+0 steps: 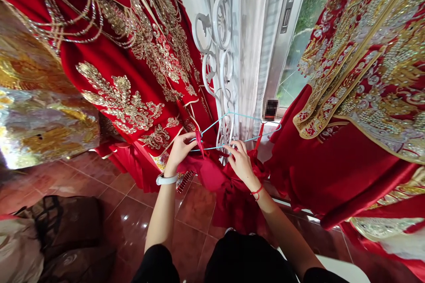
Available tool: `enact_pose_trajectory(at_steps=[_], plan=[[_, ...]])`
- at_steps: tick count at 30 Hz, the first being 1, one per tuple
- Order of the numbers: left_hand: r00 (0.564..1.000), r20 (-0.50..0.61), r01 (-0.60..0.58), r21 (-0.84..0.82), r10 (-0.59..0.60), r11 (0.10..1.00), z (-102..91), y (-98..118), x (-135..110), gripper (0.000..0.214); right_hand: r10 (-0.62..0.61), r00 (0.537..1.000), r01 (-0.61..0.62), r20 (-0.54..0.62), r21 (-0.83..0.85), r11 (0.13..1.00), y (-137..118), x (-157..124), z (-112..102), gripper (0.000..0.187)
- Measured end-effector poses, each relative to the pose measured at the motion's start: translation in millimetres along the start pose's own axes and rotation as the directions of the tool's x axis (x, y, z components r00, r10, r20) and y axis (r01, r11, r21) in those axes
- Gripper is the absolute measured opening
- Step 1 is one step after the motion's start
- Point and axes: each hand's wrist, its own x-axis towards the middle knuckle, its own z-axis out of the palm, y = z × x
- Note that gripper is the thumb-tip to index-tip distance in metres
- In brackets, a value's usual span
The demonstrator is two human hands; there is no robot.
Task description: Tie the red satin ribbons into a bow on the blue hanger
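A light blue wire hanger (244, 116) is held in front of me at the centre, its hook pointing up toward the white scrollwork. My left hand (179, 152) pinches a red strap (199, 142) looped over the hanger's left end. On the lower wire, the thumb and fingers of my right hand (241, 163) close around the bar. Below both hands a red garment (229, 185) hangs in loose folds toward the floor. Another red strap (260, 136) crosses the hanger's right side.
A red gown with gold embroidery (122, 106) hangs at left, a beaded red and gold outfit (368, 62) at right. White metal scrollwork (222, 22) and a window (299, 48) stand between. Dark bags (71, 223) lie on the tiled floor (192, 212).
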Motion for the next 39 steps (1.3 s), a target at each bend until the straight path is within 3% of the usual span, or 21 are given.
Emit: enact_pose_trajectory(at_steps=[10,15,17,19,22,24,26,28,30,33,35,39], plan=[[0.994,-0.108,-0.010,0.158,0.028,0.987,16.9,-12.7,-16.8,0.028,0.026,1.000,-0.026,0.007,-0.002,1.000,3.8,-3.7,-4.0,0.051],[0.995,-0.096,0.024,0.054,-0.018,0.998,16.0,-20.7,-29.5,0.034,0.034,0.999,-0.034,-0.001,-0.016,0.999,2.0,-6.2,-3.1,0.055],[0.987,-0.158,0.025,0.062,-0.015,0.998,19.3,-21.6,-33.8,0.043,0.034,0.999,-0.033,0.006,-0.025,0.999,0.1,-5.5,-2.4,0.056],[0.963,-0.260,-0.033,0.163,0.075,0.986,24.9,-19.2,-35.4,0.052,0.031,0.999,-0.031,0.013,-0.022,0.999,-2.6,-4.2,-2.1,0.057],[0.921,-0.314,-0.118,0.338,0.230,0.934,32.4,-14.0,-30.9,0.052,-0.008,1.000,0.006,0.017,0.075,0.997,-2.0,-6.3,-3.9,0.055],[0.921,-0.298,-0.122,0.387,0.249,0.914,33.9,-14.2,-24.4,0.043,0.001,1.000,0.004,-0.022,0.210,0.978,8.1,-15.0,-7.1,0.050],[0.934,-0.282,-0.093,0.402,0.220,0.911,32.8,-18.6,-17.5,0.035,0.117,0.985,-0.071,-0.125,0.325,0.943,29.5,-30.3,-11.9,0.040],[0.947,-0.262,-0.072,0.391,0.186,0.918,31.2,-25.4,-11.8,0.029,0.330,0.906,-0.221,-0.264,0.368,0.903,60.4,-49.0,-17.4,0.029],[0.954,-0.246,-0.075,0.363,0.173,0.929,30.8,-31.2,-8.2,0.026,0.548,0.763,-0.445,-0.342,0.336,0.830,94.2,-66.0,-22.6,0.025],[0.948,-0.257,-0.093,0.337,0.186,0.937,33.1,-34.7,-5.8,0.026,0.772,0.610,-0.750,-0.175,0.186,0.635,133.5,-81.1,-27.4,0.024],[0.945,-0.266,-0.097,0.333,0.193,0.938,35.0,-34.4,-5.5,0.029,0.829,0.554,-0.819,-0.079,0.123,0.560,147.2,-84.1,-28.7,0.021],[0.942,-0.278,-0.090,0.337,0.190,0.937,35.7,-34.1,-7.2,0.028,0.854,0.519,-0.847,0.015,0.141,0.512,155.7,-81.5,-34.9,0.014]])
